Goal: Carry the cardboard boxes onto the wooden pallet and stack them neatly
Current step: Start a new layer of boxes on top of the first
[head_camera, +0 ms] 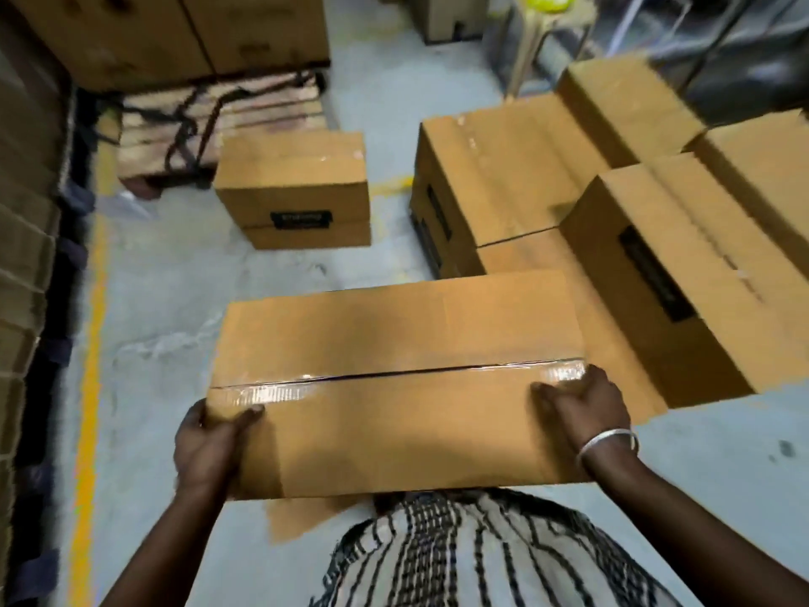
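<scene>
A taped cardboard box (396, 387) sits at the six o'clock of the view, held off the grey floor (184, 295) in front of the person's striped shirt (473, 558); the left hand (205, 449) grips its left end, thumb on the top face near the clear tape; the right hand (586, 409), a bangle (606, 442) at its wrist, grips the right end, fingers curled over the edge. At eleven o'clock a wooden pallet (219, 120) lies with dark straps across it; just beside it, toward twelve, a stack of two boxes (297, 190) stands on the floor; from one to three o'clock more boxes (613, 203) stand in a blurred cluster; a yellow floor line (89, 365) runs along nine o'clock.
</scene>
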The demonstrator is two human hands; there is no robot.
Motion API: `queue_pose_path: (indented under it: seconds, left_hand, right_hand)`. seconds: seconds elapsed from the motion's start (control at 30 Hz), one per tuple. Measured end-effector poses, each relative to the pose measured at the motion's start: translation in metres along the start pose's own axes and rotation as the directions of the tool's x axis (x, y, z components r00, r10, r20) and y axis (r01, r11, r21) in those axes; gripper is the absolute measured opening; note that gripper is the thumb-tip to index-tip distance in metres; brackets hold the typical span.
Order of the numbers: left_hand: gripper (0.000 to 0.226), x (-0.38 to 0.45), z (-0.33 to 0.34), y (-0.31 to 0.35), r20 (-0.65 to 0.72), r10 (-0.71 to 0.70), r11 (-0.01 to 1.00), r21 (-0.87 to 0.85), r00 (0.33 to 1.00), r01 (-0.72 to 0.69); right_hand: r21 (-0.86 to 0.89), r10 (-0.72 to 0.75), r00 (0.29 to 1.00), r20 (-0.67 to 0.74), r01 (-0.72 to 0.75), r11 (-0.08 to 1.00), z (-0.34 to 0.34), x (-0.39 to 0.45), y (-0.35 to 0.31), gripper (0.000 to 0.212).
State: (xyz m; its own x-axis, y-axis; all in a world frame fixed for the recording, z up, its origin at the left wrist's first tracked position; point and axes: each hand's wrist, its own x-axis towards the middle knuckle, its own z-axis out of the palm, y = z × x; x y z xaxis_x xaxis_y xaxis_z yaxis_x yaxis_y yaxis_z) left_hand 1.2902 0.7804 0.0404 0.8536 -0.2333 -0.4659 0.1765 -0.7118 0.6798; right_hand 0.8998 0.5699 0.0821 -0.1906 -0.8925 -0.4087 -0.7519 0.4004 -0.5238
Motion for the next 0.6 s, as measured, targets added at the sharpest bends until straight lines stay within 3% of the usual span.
queue_pose_path:
  seconds: [0.33,0.5,0.6]
  left_hand:
    - [0.079,-0.064,0.116,0.121,0.164,0.268,0.958,0.064,0.949,-0.281]
    - [0.076,-0.117,0.189,0.160,0.242,0.359,0.898,0.172,0.901,-0.404]
    - [0.076,-0.144,0.235,0.185,0.309,0.376,0.871,0.205,0.874,-0.447]
  right_hand:
    - [0.178,0.199,0.976,-0.090,-0.181,0.967,-0.093,0.040,0.095,0.073]
    - [0.171,0.257,0.966,-0.038,-0.247,0.954,-0.148,0.069,0.155,0.049]
    - [0.132,0.278,0.961,0.006,-0.276,0.952,-0.176,0.086,0.189,0.051]
